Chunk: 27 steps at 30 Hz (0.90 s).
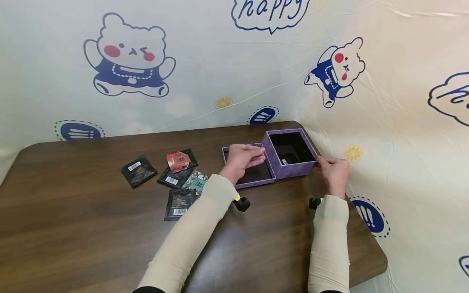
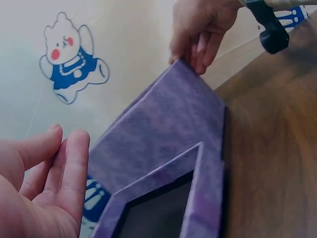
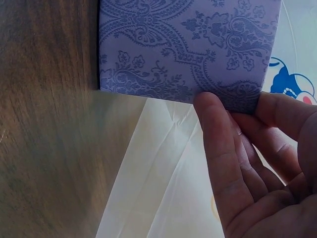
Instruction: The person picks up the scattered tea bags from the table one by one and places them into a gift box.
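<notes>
A purple patterned box (image 1: 294,171) stands open-topped near the table's right edge. My right hand (image 1: 335,173) grips its near right corner, with thumb and fingertips on either side of that corner in the right wrist view. Inside the box, a dark item with a small white label (image 1: 284,161) is partly visible. Left of the box, touching it, the shallow purple lid (image 1: 255,184) lies with its dark inside facing up. My left hand (image 1: 243,158) hovers over this lid, fingers loosely bent and nothing seen between them; the left wrist view (image 2: 49,183) shows the same hand beside the box.
Several flat packets lie left of the lid: a black one (image 1: 139,171) apart, a red one (image 1: 178,161) on top of others, a green patterned one (image 1: 196,182), and a black one with a barcode (image 1: 180,203). A printed cloth (image 1: 205,61) hangs behind the wooden table (image 1: 73,228).
</notes>
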{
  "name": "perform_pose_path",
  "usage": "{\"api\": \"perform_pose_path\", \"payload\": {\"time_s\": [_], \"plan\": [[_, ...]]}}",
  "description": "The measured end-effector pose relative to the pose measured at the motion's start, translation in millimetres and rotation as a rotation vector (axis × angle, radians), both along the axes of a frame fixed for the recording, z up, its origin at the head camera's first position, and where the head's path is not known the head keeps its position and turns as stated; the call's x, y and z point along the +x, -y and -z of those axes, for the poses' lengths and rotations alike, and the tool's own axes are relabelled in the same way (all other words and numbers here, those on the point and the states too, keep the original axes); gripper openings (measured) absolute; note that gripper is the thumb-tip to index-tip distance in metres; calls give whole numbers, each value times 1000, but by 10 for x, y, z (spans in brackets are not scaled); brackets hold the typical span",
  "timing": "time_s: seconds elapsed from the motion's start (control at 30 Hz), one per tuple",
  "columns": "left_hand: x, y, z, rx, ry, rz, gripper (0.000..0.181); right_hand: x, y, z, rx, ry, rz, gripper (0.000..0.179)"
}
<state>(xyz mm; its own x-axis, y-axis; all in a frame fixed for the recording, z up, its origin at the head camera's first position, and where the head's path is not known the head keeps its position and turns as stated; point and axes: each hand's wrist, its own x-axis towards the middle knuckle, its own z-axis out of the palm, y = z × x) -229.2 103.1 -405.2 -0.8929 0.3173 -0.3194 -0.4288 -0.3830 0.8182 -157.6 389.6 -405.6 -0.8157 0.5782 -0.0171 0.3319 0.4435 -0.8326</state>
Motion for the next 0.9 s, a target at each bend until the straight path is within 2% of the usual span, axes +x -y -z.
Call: {"api": "perform_pose_path", "payload": {"time_s": [0.2,0.4,0.5,0.7,0.9], "plan": [[-94,392,-80,-69,-20,-20,20,0,12,-10,3,10,-11,38],[-184,1006,-100,-166,-56,-30,25,0,-8,-3,-9,22,-14,40],[-223,1330,-60,-221,-61,-38,30,3,-16,2,-24,24,-12,41],[-246,1912,50,-422,-99,-66,38,19,-11,-6,-12,22,3,41],[-253,2289,136,-571,-121,-142,39,9,18,-16,25,41,-6,41]]}}
